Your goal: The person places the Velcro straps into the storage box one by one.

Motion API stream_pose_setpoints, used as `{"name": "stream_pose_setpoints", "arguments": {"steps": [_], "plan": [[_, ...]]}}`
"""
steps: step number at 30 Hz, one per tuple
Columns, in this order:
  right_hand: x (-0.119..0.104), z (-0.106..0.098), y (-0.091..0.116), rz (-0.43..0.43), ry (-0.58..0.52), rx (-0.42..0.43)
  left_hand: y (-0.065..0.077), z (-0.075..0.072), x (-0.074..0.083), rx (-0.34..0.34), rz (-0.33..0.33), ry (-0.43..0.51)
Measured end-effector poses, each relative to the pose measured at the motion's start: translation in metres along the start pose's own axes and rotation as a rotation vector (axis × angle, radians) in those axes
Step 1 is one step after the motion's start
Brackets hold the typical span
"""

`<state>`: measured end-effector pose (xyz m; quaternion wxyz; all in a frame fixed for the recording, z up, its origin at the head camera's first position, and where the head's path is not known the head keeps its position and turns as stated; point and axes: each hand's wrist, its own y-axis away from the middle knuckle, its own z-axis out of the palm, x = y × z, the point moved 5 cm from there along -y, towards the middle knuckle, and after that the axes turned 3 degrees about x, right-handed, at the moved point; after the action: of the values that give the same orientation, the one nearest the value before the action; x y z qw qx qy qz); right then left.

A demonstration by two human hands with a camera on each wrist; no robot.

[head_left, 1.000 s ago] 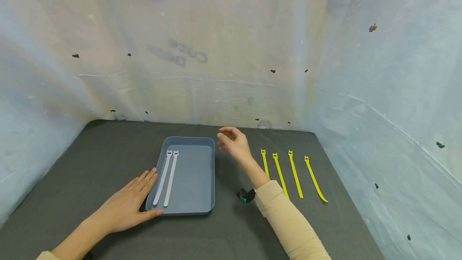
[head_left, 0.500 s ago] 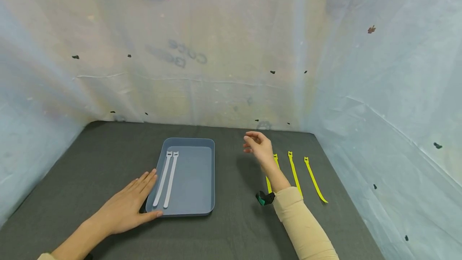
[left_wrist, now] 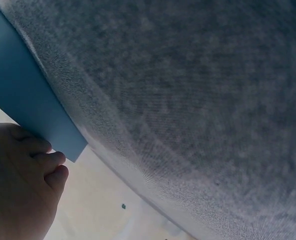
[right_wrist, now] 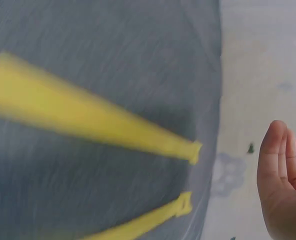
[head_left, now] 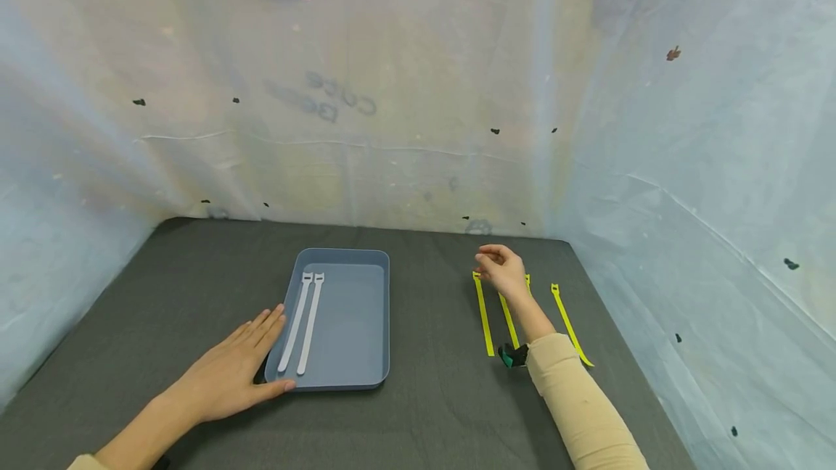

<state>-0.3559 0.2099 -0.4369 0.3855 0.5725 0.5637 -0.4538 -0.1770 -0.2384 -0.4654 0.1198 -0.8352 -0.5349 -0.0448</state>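
Reckon this is the fetching step: right grip [head_left: 501, 272] looks loosely parted, nothing visible in it, over the 12 o'clock ends of the flat yellow slot-headed straps [head_left: 484, 316], 3 o'clock from the shallow blue-grey rectangular tray [head_left: 354, 325]. Left grip [head_left: 228, 365], fingers straight, touches the tray around 8 o'clock; two flat white slot-headed straps [head_left: 296, 323] lie inside. Next probably needs a neat single-strap pinch.
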Motion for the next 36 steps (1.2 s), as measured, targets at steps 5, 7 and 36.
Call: {"name": "stream_pose_setpoints", "arguments": {"steps": [5, 7, 36], "plan": [[0.013, -0.009, -0.005, 0.006, 0.179, -0.057, 0.001, 0.0, 0.001, -0.007, -0.011, 0.006], [0.017, -0.012, -0.007, 0.006, 0.256, -0.083, 0.001, -0.001, 0.001, -0.01, -0.013, 0.008], [0.035, -0.01, -0.039, -0.088, 0.824, -0.427, 0.004, 0.0, 0.003, -0.016, -0.014, -0.01]]}}
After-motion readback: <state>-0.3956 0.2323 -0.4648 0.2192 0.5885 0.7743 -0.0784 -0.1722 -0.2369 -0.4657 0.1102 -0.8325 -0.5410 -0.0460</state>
